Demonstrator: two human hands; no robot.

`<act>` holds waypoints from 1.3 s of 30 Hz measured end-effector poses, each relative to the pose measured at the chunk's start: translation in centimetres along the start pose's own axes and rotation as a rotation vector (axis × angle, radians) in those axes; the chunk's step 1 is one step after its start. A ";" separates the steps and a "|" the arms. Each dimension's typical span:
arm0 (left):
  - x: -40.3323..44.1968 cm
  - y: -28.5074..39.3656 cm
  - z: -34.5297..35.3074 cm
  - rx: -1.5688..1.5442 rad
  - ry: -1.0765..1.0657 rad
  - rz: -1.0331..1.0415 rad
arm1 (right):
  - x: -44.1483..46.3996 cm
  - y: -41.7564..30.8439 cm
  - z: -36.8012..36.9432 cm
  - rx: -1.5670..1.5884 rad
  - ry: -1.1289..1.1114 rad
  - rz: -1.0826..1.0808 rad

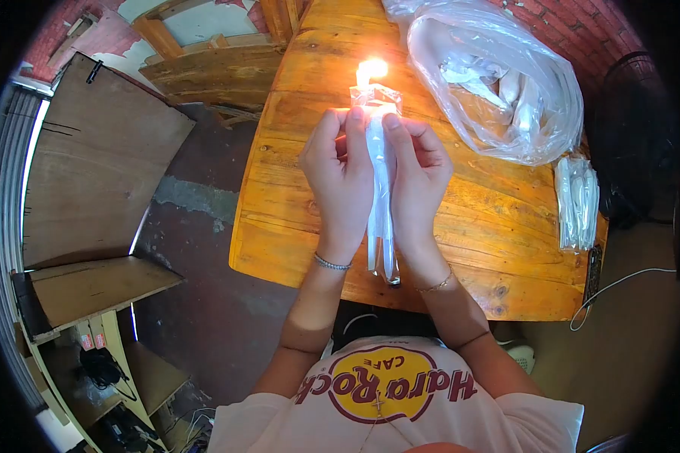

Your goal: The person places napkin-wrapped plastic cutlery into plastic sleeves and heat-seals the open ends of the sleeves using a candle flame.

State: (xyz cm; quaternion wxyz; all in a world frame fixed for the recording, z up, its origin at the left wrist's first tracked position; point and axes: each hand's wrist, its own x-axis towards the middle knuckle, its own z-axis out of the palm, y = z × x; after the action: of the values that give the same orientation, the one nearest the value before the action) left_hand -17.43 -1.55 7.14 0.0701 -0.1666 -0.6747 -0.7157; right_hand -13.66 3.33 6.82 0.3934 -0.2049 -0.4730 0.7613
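My left hand (341, 170) and my right hand (417, 170) pinch the two sides of a clear plastic sleeve (381, 185) near its top end. White plastic cutlery lies inside it, with the slim handles toward me; its exact pieces are hard to tell. Just beyond the sleeve's upper edge burns a bright flame (372, 69). Glare hides what the flame stands on and whether it touches the plastic.
On the wooden table (295, 211), a large clear bag (499, 83) holds white plastic pieces at the back right. Several filled sleeves (576, 204) lie stacked by the right edge. A white cable (619, 283) hangs there. Shelves (98, 362) stand at the left.
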 end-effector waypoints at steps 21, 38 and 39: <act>1.5 -0.8 2.0 0.045 -0.068 -0.065 | 2.2 0.9 -0.8 -0.022 0.096 -0.028; 1.9 -1.2 1.1 0.080 -0.020 0.041 | 2.3 2.0 -0.4 -0.005 0.036 -0.024; 2.0 -1.2 1.0 0.088 -0.019 0.032 | 2.3 1.9 -0.2 -0.004 0.036 -0.016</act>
State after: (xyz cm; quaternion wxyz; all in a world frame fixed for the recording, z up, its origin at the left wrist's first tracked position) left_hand -19.51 -0.26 6.70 0.0823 -0.1808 -0.7033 -0.6825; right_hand -15.65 4.77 5.14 0.4077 -0.2156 -0.4689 0.7533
